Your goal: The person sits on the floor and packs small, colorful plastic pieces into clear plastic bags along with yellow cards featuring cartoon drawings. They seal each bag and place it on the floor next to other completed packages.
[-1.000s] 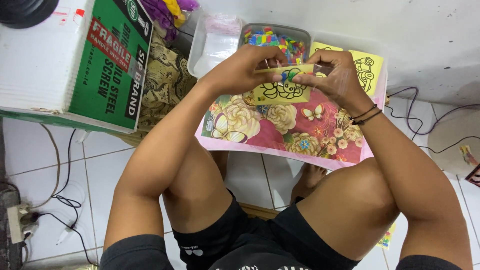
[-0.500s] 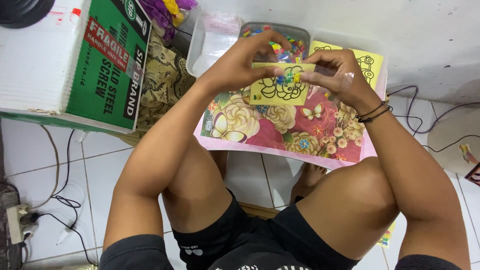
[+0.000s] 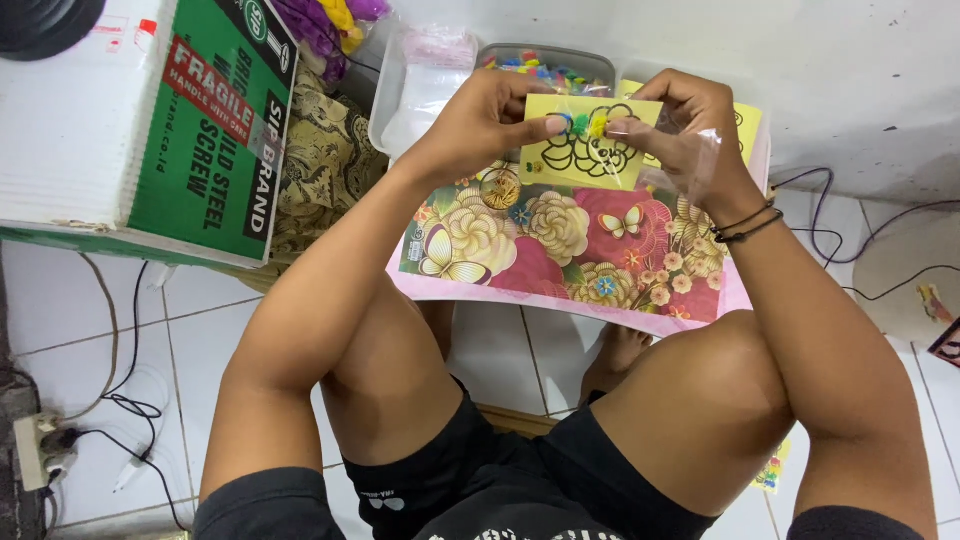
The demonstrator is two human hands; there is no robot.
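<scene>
card lifted higher since before; left hand point(image 3: 480, 125) and right hand point(image 3: 690, 130) pinched flat yellow paper card point(image 3: 590, 150) with black line drawing, over glossy floral sheet point(image 3: 560, 240).

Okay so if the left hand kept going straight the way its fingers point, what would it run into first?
The left hand points rightward across the yellow card it pinches, so it would probably meet the right hand's fingertips first, on the card's other side. Depth between them is hard to judge.

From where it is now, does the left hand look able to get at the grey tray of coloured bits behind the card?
Probably yes: the left hand pinches the yellow card just in front of the grey tray, nothing between, though it is occupied.
</scene>
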